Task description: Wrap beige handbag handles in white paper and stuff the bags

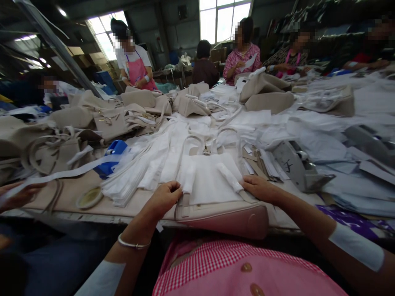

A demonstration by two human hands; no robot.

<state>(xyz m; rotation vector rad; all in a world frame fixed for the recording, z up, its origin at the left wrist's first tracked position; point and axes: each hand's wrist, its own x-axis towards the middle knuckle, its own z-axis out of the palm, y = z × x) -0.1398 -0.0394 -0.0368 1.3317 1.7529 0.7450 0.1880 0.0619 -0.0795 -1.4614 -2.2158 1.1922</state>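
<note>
A beige handbag [222, 222] lies at the table's front edge, its base toward me. A white sheet [210, 181] covers its upper side, and white wrapping surrounds parts of its straps. My left hand [165, 197] pinches the lower end of the left wrapped strap [187, 176]. At the lower end of the right wrapped strap [230, 176], my right hand [259, 188] rests with its fingers close together; its fingertips touch the wrapping, and whether they grip it is unclear. The bag's handles stretch away from me beyond the sheet.
Left of the bag are stacked white strips [123, 189], a blue tape dispenser [111, 158] and a round dish [89, 197]. A grey metal dispenser [294, 166] stands right. More beige bags [108, 123] are piled behind. Another person's hand [23, 195] holds white tape at far left; several people sit or stand beyond.
</note>
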